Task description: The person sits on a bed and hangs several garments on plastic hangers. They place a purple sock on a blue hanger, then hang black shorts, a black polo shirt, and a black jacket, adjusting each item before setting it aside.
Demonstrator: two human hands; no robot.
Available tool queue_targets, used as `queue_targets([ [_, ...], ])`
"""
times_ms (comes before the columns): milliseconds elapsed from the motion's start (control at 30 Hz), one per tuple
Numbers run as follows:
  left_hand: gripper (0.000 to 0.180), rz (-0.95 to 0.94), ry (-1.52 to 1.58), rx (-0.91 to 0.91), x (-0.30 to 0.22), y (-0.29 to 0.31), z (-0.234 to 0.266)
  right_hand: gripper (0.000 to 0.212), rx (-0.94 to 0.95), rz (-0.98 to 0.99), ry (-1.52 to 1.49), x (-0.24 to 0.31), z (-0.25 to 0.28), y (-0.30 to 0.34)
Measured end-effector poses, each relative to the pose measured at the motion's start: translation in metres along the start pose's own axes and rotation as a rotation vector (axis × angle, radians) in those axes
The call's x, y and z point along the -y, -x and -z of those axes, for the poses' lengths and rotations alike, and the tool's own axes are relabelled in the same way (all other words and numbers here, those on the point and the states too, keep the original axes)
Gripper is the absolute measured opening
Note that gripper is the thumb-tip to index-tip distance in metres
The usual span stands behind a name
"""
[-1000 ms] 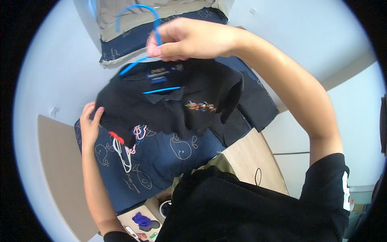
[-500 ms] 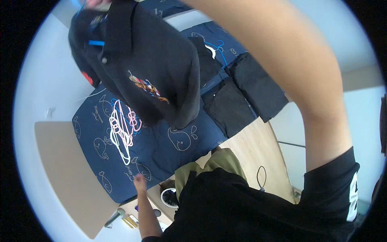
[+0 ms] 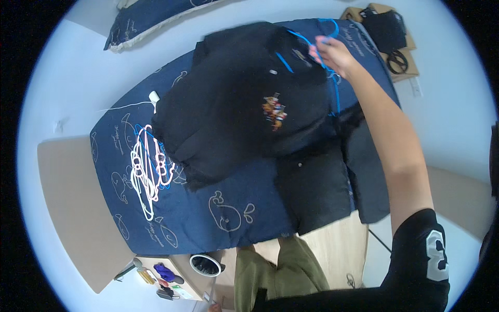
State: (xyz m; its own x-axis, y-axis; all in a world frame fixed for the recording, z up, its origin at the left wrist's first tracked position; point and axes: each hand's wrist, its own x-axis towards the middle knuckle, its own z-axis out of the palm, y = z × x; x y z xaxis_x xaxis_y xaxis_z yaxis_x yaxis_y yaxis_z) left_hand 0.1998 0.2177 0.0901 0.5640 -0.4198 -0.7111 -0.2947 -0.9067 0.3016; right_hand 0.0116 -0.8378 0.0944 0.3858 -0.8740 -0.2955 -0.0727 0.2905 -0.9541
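Note:
My right hand is at the far right of the bed, its fingers closed on a blue clothes hanger. A black polo shirt with a small colourful embroidered figure hangs from that hanger, spread over the bed. More of the hanger's blue shows at the shirt's neck opening. Below my right hand lie folded black garments, partly covered by the shirt. Only a small skin-coloured patch, seemingly my left hand, shows at the lower edge; its fingers cannot be made out.
Pink, white and blue hangers lie in a pile on the dark blue whale-print bedsheet. A white charger with a cable is beyond them. A waste bin and a small table with odds and ends stand at the near side.
My right hand has swung the shirt from the upper left to the right and lowered it over the bed. My left hand has dropped back to the lower edge.

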Motion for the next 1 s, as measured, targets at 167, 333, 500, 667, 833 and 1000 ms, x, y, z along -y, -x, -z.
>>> queue_targets([
  [167,0.034,0.378,0.234,0.032,-0.021,0.061,-0.024,0.046,-0.404,-0.061,0.154,-0.120,0.064,-0.063],
  [333,0.036,0.316,0.014,0.039,-0.048,0.089,-0.025,0.051,-0.379,-0.025,0.125,-0.134,0.090,-0.082],
  [500,0.033,0.218,0.133,0.012,-0.054,0.059,-0.037,0.049,-0.468,0.119,0.287,-0.120,0.131,-0.118],
  [667,0.033,0.413,0.308,0.047,-0.065,0.068,-0.048,0.063,-0.625,0.083,0.620,-0.105,0.120,-0.128],
  [833,0.030,0.447,0.216,0.013,-0.058,0.009,-0.055,0.088,-0.728,0.219,1.350,-0.161,0.149,-0.102],
  [1000,0.028,0.166,0.084,-0.189,-0.063,-0.146,-0.048,0.043,-0.378,0.610,0.791,-0.243,-0.056,0.101],
])
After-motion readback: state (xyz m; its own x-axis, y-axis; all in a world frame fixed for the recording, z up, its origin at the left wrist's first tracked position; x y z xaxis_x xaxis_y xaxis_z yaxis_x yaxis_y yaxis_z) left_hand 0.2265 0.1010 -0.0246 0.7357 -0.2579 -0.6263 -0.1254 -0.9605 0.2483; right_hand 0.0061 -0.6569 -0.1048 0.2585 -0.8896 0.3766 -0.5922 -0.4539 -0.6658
